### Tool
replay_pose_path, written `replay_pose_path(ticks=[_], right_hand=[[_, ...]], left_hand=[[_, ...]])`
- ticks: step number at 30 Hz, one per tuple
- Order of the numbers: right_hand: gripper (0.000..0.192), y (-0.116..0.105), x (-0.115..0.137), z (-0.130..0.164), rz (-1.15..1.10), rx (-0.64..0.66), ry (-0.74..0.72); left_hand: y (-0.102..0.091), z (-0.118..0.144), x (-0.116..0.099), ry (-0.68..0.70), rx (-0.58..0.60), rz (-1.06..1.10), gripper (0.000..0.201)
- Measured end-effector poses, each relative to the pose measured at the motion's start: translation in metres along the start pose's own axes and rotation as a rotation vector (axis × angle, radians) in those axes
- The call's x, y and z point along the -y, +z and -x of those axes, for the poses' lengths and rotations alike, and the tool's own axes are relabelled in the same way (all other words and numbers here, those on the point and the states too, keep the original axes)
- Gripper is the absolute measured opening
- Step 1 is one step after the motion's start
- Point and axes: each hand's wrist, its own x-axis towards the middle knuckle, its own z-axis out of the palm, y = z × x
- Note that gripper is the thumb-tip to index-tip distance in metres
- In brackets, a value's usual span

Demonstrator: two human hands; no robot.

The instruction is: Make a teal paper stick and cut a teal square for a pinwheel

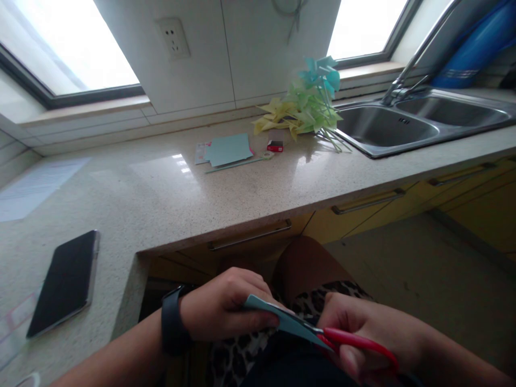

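My left hand, with a dark watch on its wrist, pinches a piece of light blue paper between thumb and fingers over my lap. My right hand is closed around the red handles of a pair of scissors. The scissor blades lie along the paper, pointing toward my left hand. Whether the blades are fully closed cannot be made out. Both hands are below and in front of the counter edge.
On the counter lie light blue paper sheets, a thin green stick, a small red box and several paper pinwheels. A tablet lies at left, printed sheets behind it. A double sink is at right.
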Motion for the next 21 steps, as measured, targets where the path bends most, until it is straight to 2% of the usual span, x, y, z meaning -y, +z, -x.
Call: replay_pose_path(ticks=[6, 10, 16, 21], right_hand=[[0.068, -0.0012, -0.0013, 0.0, 0.006, 0.047, -0.027], [0.067, 0.0002, 0.0003, -0.001, -0.033, 0.024, -0.005], [0.066, 0.0028, 0.0021, -0.0008, -0.016, -0.02, 0.031], [0.067, 0.0, 0.0019, 0.0016, 0.018, 0.003, -0.012]], left_hand=[[0.0, -0.0003, 0.0013, 0.009, 0.013, -0.001, 0.025], [-0.0003, -0.0007, 0.0014, -0.019, 0.02, 0.005, 0.02], [0.0007, 0.0005, 0.0004, -0.052, 0.022, 0.023, 0.026], [0.0013, 0.0012, 0.0, -0.093, 0.034, 0.086, 0.031]])
